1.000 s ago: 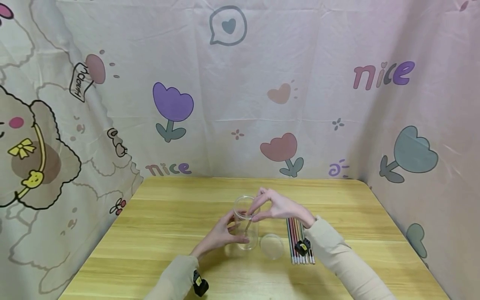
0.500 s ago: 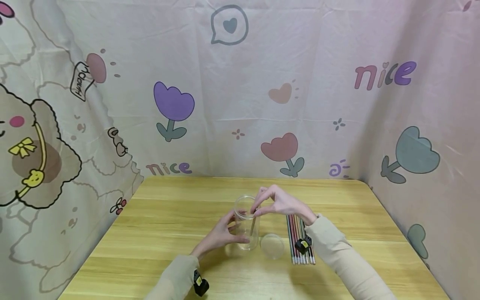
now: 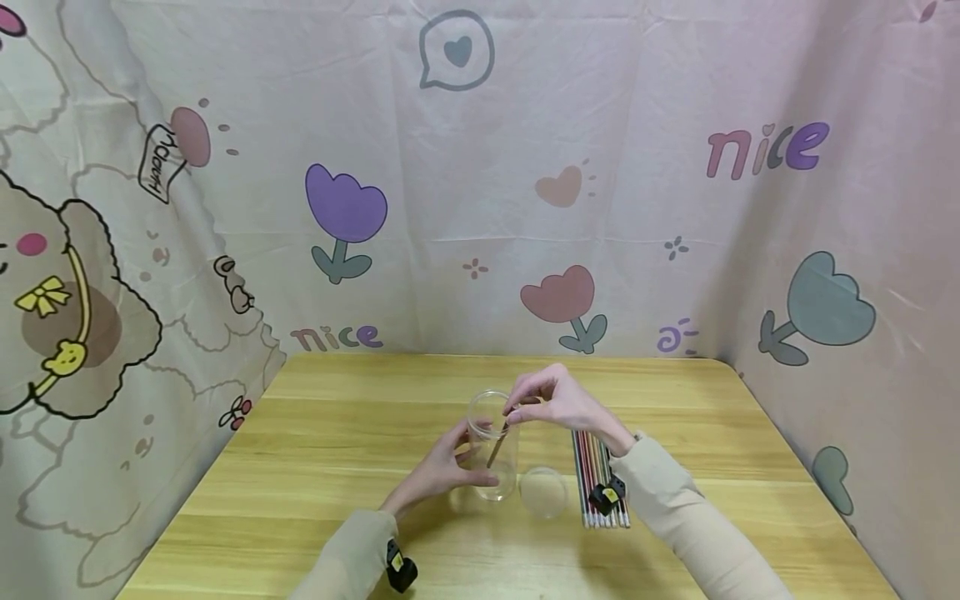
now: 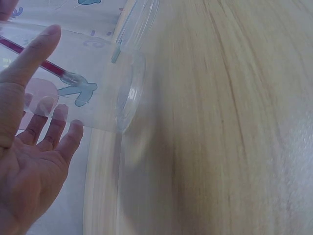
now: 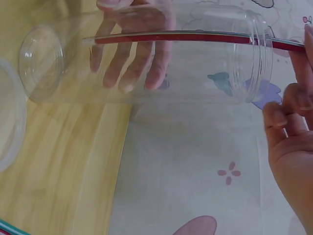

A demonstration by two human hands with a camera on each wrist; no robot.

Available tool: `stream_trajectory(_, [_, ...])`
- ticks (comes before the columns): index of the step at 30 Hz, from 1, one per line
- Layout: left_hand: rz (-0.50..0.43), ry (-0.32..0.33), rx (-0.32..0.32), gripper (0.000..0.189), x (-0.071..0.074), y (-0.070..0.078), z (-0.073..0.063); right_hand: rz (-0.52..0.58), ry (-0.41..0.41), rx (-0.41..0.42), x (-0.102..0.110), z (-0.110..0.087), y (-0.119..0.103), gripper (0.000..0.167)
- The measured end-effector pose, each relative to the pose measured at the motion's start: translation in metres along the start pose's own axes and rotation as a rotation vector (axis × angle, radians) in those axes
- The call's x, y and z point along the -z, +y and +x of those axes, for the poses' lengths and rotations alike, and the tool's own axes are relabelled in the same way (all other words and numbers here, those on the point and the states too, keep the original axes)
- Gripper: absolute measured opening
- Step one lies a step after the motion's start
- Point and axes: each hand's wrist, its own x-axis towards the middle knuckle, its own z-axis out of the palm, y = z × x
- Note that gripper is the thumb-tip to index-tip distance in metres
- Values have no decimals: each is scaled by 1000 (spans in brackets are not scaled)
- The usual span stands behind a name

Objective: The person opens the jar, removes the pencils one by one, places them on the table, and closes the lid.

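In the head view, the left hand (image 3: 450,468) holds a clear cylindrical jar (image 3: 501,479) upright on the table, fingers and thumb around its side. The right hand (image 3: 558,404) is at the jar's open mouth and pinches the upper end of a red pencil (image 3: 495,450), which slants down inside. The right wrist view shows the pencil (image 5: 171,35) running through the jar (image 5: 195,73), its pale end toward the base and apart from it. That pale end also appears through the wall in the left wrist view, near the left hand (image 4: 39,147).
A round clear lid (image 3: 544,493) lies just right of the jar. Several colored pencils (image 3: 588,492) lie side by side farther right, partly under the right forearm. The wooden table (image 3: 337,433) meets a printed cloth backdrop (image 3: 450,208) behind.
The right hand has risen slightly from the jar's rim and shifted a little right, with the pencil. The pencil's slant has changed. The left hand and jar have stayed put.
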Motion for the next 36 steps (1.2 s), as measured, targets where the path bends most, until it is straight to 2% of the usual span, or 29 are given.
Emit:
stream_trajectory(5, [4, 1, -5, 79, -1, 0, 0, 102, 51, -38, -1, -3, -2, 8])
stream_trajectory(13, [-11, 10, -3, 80, -2, 1, 0, 201, 71, -33, -1, -10, -4, 13])
stream_trajectory(18, [-10, 8, -10, 81, -1, -1, 0, 256, 111, -25, 1, -16, -3, 13])
stream_trajectory(23, [-3, 5, -9, 84, -1, -3, 0, 324, 166, 2, 3, -23, 0, 29])
stream_trajectory(26, [0, 8, -6, 83, -1, -1, 0, 362, 196, 18, 2, -26, 0, 30])
stream_trajectory(33, [-5, 3, -13, 80, 0, 0, -1, 475, 275, 115, 3, -31, 0, 30])
stream_trajectory(36, [-6, 4, -12, 79, 0, 0, -1, 528, 309, 123, 3, -34, -1, 30])
